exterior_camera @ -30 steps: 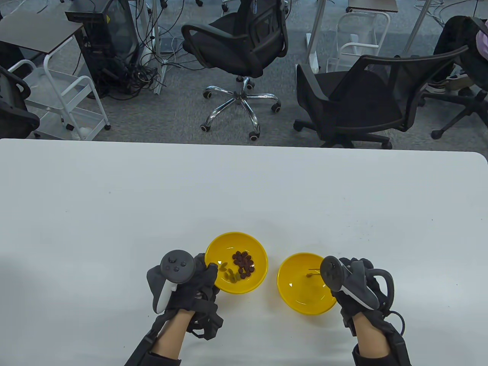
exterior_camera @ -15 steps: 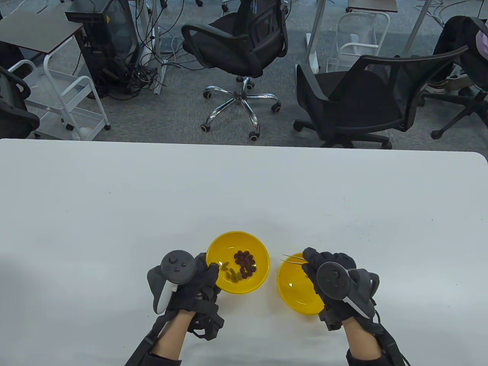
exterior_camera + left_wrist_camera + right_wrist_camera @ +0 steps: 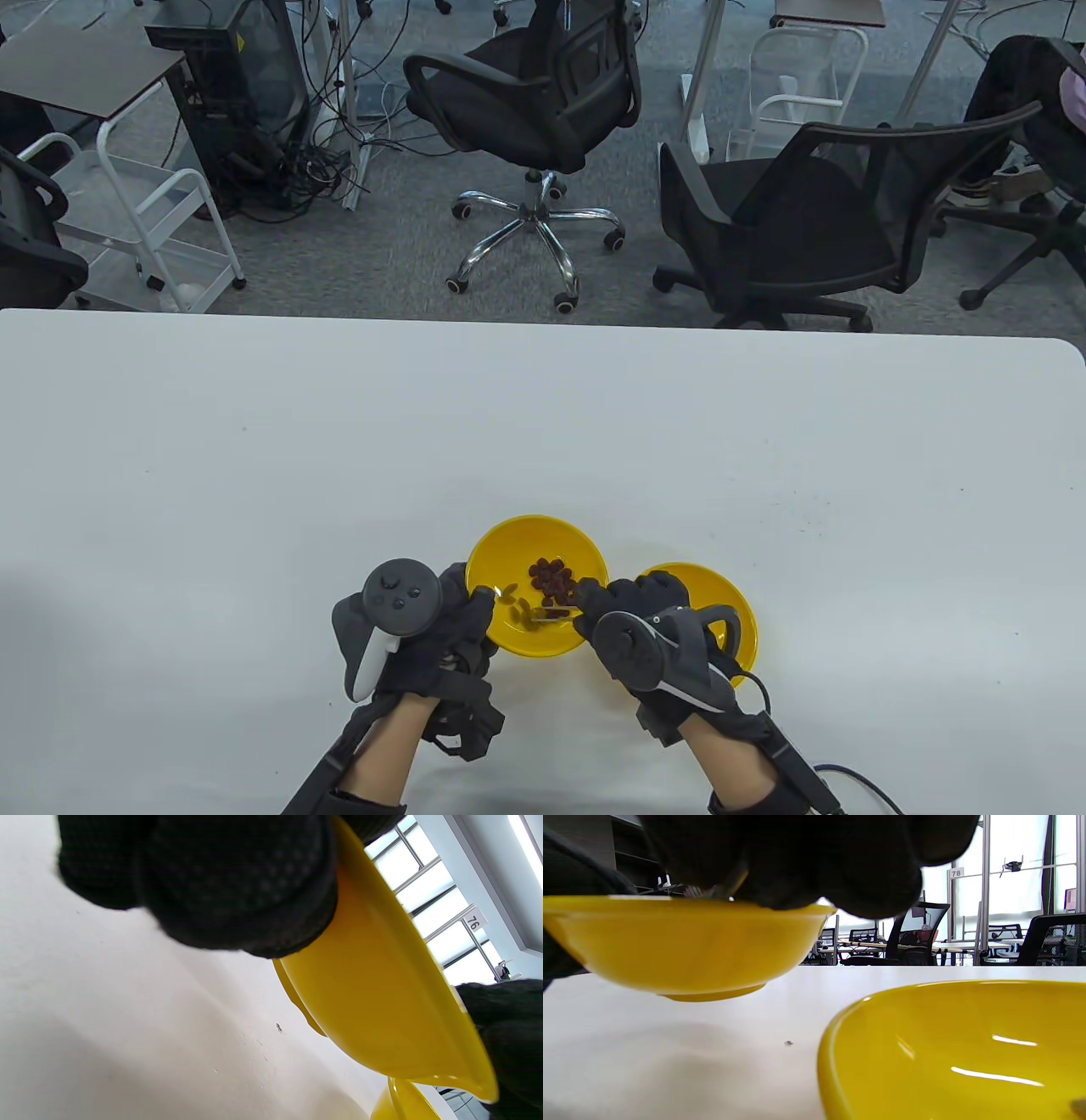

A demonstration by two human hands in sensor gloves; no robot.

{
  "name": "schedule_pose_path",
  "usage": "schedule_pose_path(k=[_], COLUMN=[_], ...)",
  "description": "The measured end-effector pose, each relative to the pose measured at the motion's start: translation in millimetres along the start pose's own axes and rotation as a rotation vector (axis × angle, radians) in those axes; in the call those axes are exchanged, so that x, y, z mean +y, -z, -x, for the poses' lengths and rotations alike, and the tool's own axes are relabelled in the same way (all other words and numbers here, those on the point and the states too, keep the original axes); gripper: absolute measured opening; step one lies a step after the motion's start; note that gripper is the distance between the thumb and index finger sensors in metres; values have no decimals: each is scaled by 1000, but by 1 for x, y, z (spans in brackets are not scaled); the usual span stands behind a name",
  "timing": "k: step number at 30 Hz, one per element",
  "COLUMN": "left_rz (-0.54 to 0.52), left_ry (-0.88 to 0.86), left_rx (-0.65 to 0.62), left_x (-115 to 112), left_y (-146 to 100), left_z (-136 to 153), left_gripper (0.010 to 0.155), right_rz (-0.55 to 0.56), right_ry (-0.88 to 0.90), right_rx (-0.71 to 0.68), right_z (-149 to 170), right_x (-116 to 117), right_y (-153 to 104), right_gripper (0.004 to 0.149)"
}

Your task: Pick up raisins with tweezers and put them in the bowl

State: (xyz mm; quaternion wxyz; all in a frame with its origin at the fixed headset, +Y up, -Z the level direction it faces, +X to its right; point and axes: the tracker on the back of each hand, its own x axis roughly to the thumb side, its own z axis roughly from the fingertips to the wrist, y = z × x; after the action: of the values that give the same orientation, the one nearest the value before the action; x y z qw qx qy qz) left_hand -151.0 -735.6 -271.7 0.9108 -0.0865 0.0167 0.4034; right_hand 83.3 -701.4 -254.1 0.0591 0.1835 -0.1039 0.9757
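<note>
A yellow bowl (image 3: 509, 543) near the table's front edge holds several dark raisins (image 3: 551, 581) and a few greenish ones (image 3: 516, 606). My left hand (image 3: 475, 611) grips its left rim; the left wrist view shows gloved fingers (image 3: 237, 878) against the bowl's outer wall (image 3: 382, 1005). My right hand (image 3: 594, 604) holds thin metal tweezers (image 3: 551, 616), with their tips inside this bowl by the greenish raisins. A second yellow bowl (image 3: 730, 598) stands to the right, partly hidden by my right hand. In the right wrist view it (image 3: 967, 1052) is close and the first bowl (image 3: 683, 942) is beyond.
The white table (image 3: 543, 424) stretches far beyond the bowls. Office chairs (image 3: 789, 229) and a white cart (image 3: 144, 221) stand on the floor past its far edge.
My right hand moved left with the tweezers, from over the right bowl to the left bowl. The left bowl shifted slightly right, still held by my left hand.
</note>
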Motion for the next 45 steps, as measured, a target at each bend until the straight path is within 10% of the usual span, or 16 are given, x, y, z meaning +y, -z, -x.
schedule_pose_path(k=[25,45], left_rz=[-7,-24], left_ry=[-1,41], left_rx=[11,42], left_x=[3,7], left_y=[-1,2], left_z=[0,6], left_gripper=[60,60], right_rz=[46,-26], right_ry=[27,108], right_rx=[26,383], right_z=[5,119], right_x=[-5,-12], right_y=[-2,-23], right_gripper=[45,44])
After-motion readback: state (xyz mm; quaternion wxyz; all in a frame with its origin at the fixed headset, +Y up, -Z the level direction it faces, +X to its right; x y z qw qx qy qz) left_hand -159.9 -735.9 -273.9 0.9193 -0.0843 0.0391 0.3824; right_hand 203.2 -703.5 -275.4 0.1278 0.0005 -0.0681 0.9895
